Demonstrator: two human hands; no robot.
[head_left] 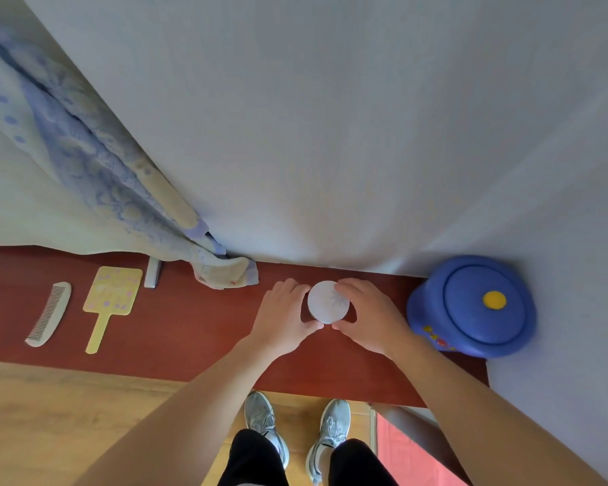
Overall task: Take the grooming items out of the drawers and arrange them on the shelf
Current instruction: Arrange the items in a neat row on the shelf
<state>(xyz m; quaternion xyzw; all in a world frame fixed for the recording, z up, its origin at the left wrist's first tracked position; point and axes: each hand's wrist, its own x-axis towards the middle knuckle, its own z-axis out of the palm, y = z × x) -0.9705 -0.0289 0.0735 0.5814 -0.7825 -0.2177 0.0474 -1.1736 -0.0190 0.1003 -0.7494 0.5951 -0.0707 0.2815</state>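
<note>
A small round white jar [327, 300] stands on the dark red shelf [176, 331], close to the wall. My left hand [283, 315] curls around its left side and my right hand [369, 315] around its right side, thumbs meeting at the front of the jar. Farther left on the shelf lie a grey comb [49, 313] and a yellow hand mirror [109, 301] with its handle pointing toward me. No drawer is in view.
A blue round lidded container [474, 305] with a yellow knob stands at the shelf's right end, near my right hand. A blue patterned curtain [95, 170] hangs down onto the shelf at the back left, beside a metal bracket [152, 273]. Wooden floor and my shoes are below.
</note>
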